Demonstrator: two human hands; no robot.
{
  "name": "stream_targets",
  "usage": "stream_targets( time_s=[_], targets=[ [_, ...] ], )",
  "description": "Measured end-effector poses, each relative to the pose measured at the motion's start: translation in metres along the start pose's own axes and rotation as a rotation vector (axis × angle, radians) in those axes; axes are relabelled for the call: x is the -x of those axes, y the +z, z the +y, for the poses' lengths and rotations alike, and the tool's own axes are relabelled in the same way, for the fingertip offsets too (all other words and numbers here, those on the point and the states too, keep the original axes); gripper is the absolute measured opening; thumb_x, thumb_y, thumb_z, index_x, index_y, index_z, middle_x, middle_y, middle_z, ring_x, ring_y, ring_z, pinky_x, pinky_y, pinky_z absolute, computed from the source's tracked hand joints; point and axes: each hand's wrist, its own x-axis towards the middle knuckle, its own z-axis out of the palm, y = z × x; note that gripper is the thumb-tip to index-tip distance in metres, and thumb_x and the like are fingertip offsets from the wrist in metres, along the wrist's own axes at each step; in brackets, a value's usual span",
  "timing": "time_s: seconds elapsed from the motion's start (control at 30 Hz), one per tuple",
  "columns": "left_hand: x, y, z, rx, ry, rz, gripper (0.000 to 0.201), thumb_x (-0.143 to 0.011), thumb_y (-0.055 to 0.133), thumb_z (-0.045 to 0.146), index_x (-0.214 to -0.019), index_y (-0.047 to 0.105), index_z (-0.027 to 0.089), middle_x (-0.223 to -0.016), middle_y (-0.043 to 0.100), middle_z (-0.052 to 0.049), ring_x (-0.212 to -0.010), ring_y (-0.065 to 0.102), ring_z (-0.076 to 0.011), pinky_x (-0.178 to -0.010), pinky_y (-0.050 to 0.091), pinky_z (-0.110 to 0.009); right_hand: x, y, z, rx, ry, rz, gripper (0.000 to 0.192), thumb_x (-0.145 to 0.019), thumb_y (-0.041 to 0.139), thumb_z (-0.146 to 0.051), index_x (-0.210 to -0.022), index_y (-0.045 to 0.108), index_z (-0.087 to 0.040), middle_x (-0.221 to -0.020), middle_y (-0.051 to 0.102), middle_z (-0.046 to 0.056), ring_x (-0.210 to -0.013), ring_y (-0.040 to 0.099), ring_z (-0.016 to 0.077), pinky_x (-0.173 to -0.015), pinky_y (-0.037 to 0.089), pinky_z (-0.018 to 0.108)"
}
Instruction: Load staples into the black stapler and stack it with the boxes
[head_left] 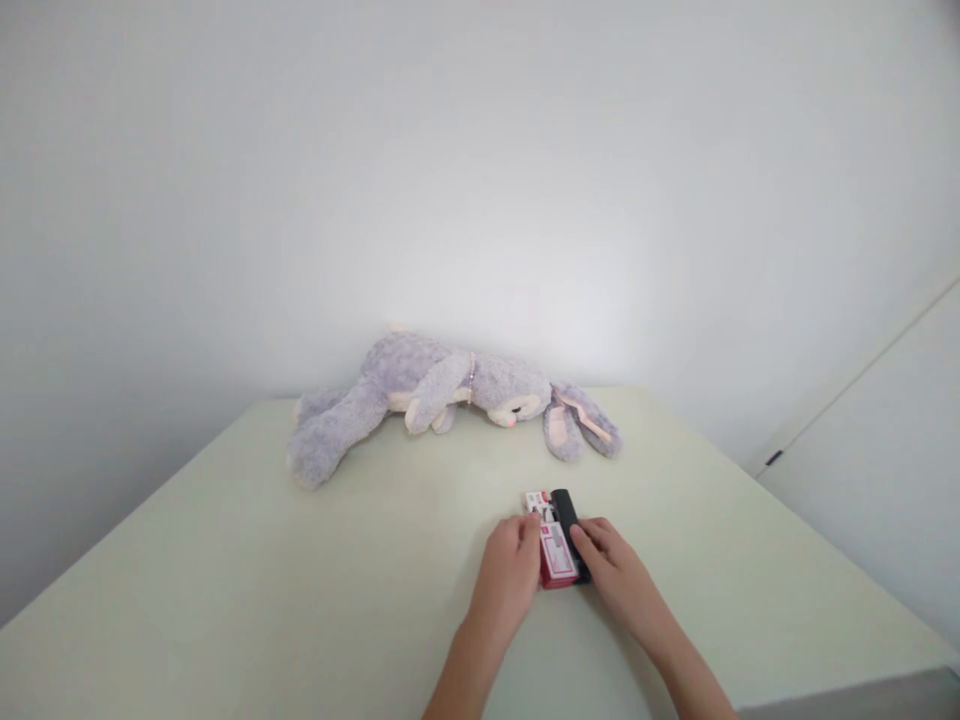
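Observation:
A black stapler (567, 515) lies on the table, pointing away from me. Close along its left side are a small red-and-white box (558, 556) and, just beyond that, another small white box with red print (538, 499). My left hand (511, 565) is closed at the left edge of the boxes, thumb on top and fingertips mostly hidden. From the right, my right hand (611, 565) grips the stapler, its thumb laid over the black body. The two hands hold the things side by side, and the print is too small to read.
A lilac plush rabbit (420, 375) lies on its side along the back of the pale green table (262, 580), its ears toward the right. Behind it rises a white wall (480, 180). A white panel with a dark fitting (774, 458) stands at the right.

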Motion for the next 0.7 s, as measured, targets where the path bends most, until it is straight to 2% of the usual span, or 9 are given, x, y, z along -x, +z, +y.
stream_targets(
  time_s=[0.17,0.23,0.3,0.37,0.43,0.5,0.57,0.63,0.7],
  targets=[
    [0.051,-0.085,-0.025,-0.061,-0.017,0.163,0.06,-0.098,0.036,0.065,-0.1,0.072,0.017,-0.098,0.077,-0.009,-0.09,0.069,-0.0241,-0.083,0.052,-0.033,0.033,0.078,-0.058,-0.114,-0.079,-0.162,0.043,-0.101,0.045,-0.054,-0.113,0.073,-0.024,-0.106,0.067,0.005,-0.09,0.067,0.0194,-0.081,0.051,0.029],
    [0.069,-0.112,-0.033,-0.095,-0.019,0.218,0.06,-0.099,0.034,0.065,-0.099,0.072,0.018,-0.098,0.077,-0.008,-0.089,0.069,-0.0231,-0.084,0.051,-0.033,0.043,0.105,-0.077,-0.125,-0.051,-0.153,0.041,-0.099,0.05,-0.055,-0.118,0.07,-0.025,-0.106,0.067,0.004,-0.083,0.066,0.0184,-0.075,0.05,0.029],
    [0.081,-0.127,-0.037,-0.131,-0.028,0.232,0.06,-0.101,0.031,0.063,-0.101,0.071,0.019,-0.099,0.076,-0.007,-0.09,0.069,-0.0226,-0.084,0.051,-0.033,0.048,0.122,-0.089,-0.129,0.002,-0.107,0.042,-0.096,0.055,-0.055,-0.122,0.066,-0.024,-0.098,0.068,0.002,-0.076,0.064,0.0179,-0.07,0.049,0.029],
    [0.088,-0.129,-0.038,-0.206,-0.039,0.265,0.056,-0.101,0.03,0.06,-0.109,0.068,0.02,-0.105,0.074,-0.007,-0.094,0.068,-0.0227,-0.087,0.051,-0.033,0.049,0.129,-0.095,-0.144,0.042,-0.074,0.04,-0.094,0.058,-0.053,-0.121,0.064,-0.023,-0.083,0.065,-0.001,-0.069,0.061,0.0176,-0.064,0.047,0.028],
    [0.091,-0.121,-0.038,-0.339,-0.046,0.339,0.049,-0.1,0.037,0.057,-0.121,0.062,0.021,-0.114,0.069,-0.008,-0.101,0.068,-0.024,-0.089,0.05,-0.035,0.046,0.125,-0.093,-0.162,0.056,-0.046,0.038,-0.092,0.06,-0.051,-0.116,0.065,-0.022,-0.071,0.058,-0.004,-0.063,0.057,0.0172,-0.06,0.044,0.028],
    [0.093,-0.109,-0.038,-0.499,-0.037,0.395,0.049,-0.094,0.049,0.05,-0.135,0.052,0.022,-0.122,0.064,-0.01,-0.108,0.066,-0.0266,-0.091,0.049,-0.037,0.042,0.115,-0.085,-0.18,0.075,0.008,0.04,-0.09,0.062,-0.052,-0.114,0.064,-0.021,-0.068,0.054,-0.005,-0.062,0.055,0.017,-0.06,0.043,0.028],
    [0.097,-0.102,-0.041,-0.618,-0.029,0.385,0.053,-0.09,0.054,0.041,-0.14,0.047,0.024,-0.124,0.061,-0.011,-0.11,0.066,-0.028,-0.091,0.05,-0.038,0.04,0.105,-0.075,-0.204,0.103,0.043,0.044,-0.09,0.061,-0.055,-0.116,0.062,-0.02,-0.069,0.053,-0.006,-0.063,0.055,0.017,-0.06,0.043,0.028],
    [0.099,-0.106,-0.045,-0.672,-0.043,0.354,0.05,-0.09,0.052,0.037,-0.138,0.048,0.025,-0.122,0.061,-0.01,-0.106,0.067,-0.0272,-0.091,0.051,-0.039,0.041,0.099,-0.067,-0.226,0.117,0.044,0.048,-0.091,0.058,-0.058,-0.119,0.061,-0.019,-0.071,0.053,-0.005,-0.064,0.054,0.0171,-0.059,0.042,0.028],
    [0.098,-0.12,-0.05,-0.689,-0.057,0.367,0.045,-0.092,0.051,0.039,-0.134,0.051,0.025,-0.123,0.062,-0.009,-0.104,0.068,-0.0259,-0.091,0.051,-0.038,0.042,0.097,-0.063,-0.235,0.11,0.037,0.049,-0.092,0.057,-0.059,-0.121,0.06,-0.02,-0.072,0.053,-0.005,-0.064,0.054,0.0171,-0.059,0.042,0.028]
  ],
)
